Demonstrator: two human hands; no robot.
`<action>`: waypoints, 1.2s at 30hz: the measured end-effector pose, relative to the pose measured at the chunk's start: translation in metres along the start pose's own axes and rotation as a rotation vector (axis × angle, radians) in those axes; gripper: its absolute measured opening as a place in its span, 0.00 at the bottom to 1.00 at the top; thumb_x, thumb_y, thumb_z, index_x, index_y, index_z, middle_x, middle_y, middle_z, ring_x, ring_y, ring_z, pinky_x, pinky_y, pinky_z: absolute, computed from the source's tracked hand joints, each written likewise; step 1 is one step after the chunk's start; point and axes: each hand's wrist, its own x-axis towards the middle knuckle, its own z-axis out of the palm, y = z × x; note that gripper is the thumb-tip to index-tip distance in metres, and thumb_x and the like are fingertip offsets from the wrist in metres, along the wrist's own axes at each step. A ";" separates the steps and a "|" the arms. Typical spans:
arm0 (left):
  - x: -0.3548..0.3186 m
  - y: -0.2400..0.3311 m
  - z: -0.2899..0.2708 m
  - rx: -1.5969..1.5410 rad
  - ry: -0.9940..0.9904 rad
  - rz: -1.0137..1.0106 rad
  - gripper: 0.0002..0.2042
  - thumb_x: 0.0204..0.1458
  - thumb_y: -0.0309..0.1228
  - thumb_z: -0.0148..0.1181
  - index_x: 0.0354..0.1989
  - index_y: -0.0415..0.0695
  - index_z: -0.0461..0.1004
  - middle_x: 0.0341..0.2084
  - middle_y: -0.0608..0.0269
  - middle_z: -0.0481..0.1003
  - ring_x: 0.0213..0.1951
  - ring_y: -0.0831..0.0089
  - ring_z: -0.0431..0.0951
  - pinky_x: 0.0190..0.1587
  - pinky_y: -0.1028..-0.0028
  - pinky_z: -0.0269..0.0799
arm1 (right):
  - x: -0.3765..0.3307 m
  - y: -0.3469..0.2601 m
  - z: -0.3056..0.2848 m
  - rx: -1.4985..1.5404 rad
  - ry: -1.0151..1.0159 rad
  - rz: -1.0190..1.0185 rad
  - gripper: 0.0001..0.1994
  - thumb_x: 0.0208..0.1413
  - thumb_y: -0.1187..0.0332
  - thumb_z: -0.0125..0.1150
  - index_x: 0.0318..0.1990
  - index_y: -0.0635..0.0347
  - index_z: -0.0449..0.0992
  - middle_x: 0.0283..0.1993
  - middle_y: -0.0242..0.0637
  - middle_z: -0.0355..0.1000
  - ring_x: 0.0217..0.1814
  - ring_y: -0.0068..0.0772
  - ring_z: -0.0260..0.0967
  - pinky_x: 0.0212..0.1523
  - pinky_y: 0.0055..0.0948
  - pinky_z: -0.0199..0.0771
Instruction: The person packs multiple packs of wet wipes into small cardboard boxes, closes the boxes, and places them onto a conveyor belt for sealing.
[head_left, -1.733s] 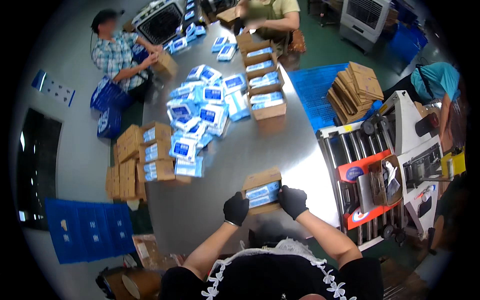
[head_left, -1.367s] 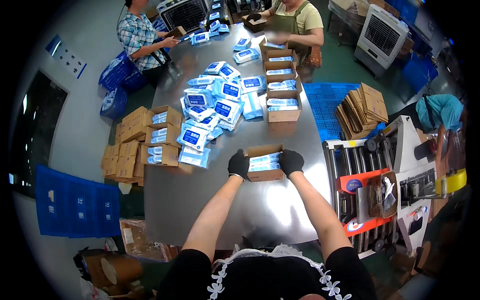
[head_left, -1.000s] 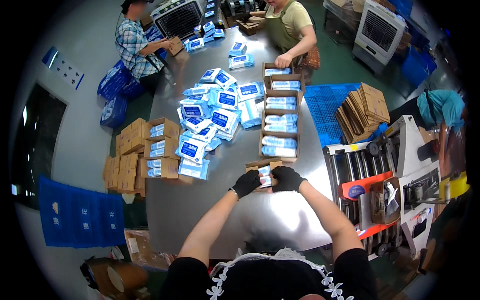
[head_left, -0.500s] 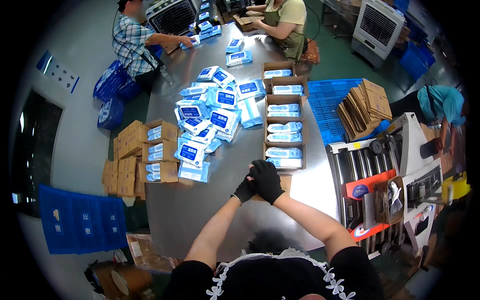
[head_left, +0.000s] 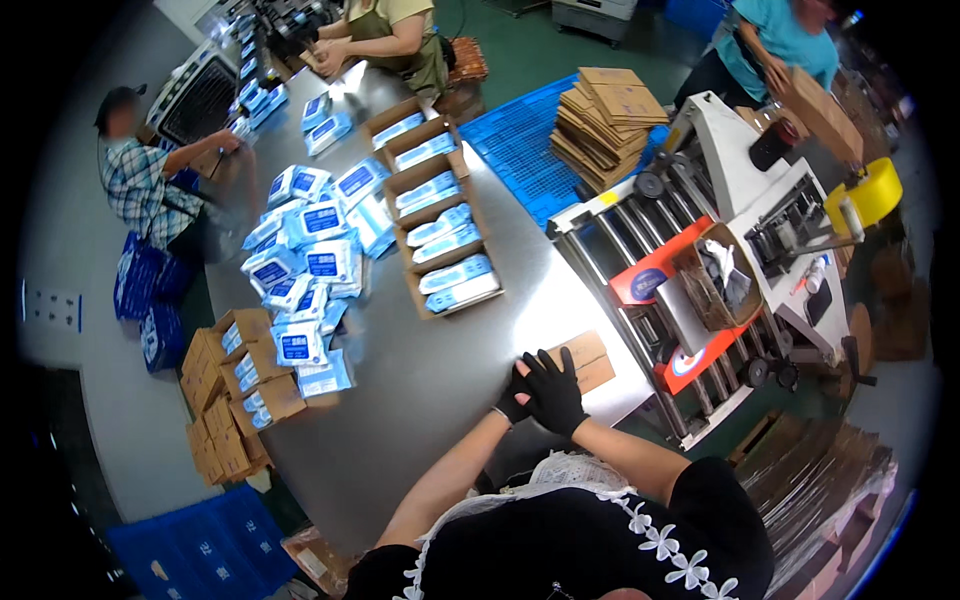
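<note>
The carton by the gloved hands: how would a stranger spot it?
Find the big metal table, then its side facing the roller machine. There, a small brown carton lies partly under the right hand. Unlike the open cartons farther up, its top is shut.

Carton [head_left: 592, 362], one: small, brown cardboard, rectangular. Top flaps folded down, apparently closed, though the left part is covered from view. Lies on the metal table [head_left: 420, 400], near its right edge.

Carton [head_left: 592, 362] on table [head_left: 400, 410], conveyor [head_left: 612, 250] at right
</note>
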 end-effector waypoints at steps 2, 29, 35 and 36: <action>0.005 0.017 -0.014 0.237 0.055 0.069 0.34 0.43 0.33 0.67 0.60 0.40 0.59 0.55 0.49 0.65 0.59 0.56 0.64 0.61 0.63 0.59 | -0.013 0.027 -0.008 0.011 0.016 0.056 0.30 0.51 0.50 0.56 0.60 0.55 0.65 0.63 0.43 0.62 0.67 0.46 0.56 0.67 0.62 0.35; -0.221 0.068 0.001 1.103 0.316 -0.320 0.20 0.45 0.53 0.60 0.34 0.48 0.78 0.27 0.48 0.76 0.29 0.53 0.78 0.35 0.60 0.73 | 0.021 -0.079 0.027 0.266 -0.600 -0.842 0.26 0.37 0.48 0.71 0.38 0.58 0.75 0.39 0.45 0.73 0.43 0.50 0.72 0.45 0.42 0.72; -0.235 0.005 -0.013 0.403 0.711 -0.159 0.31 0.45 0.46 0.65 0.52 0.37 0.66 0.35 0.50 0.74 0.40 0.57 0.76 0.43 0.64 0.70 | 0.017 -0.073 0.055 0.377 -0.736 -0.648 0.14 0.59 0.65 0.53 0.50 0.58 0.73 0.44 0.41 0.75 0.43 0.37 0.75 0.41 0.30 0.74; -0.237 -0.011 -0.014 0.492 0.899 -0.147 0.31 0.45 0.46 0.66 0.51 0.36 0.64 0.35 0.51 0.73 0.38 0.58 0.75 0.42 0.64 0.70 | 0.012 -0.072 0.063 0.346 -0.712 -0.614 0.14 0.56 0.64 0.56 0.49 0.57 0.73 0.44 0.41 0.75 0.44 0.39 0.74 0.43 0.32 0.74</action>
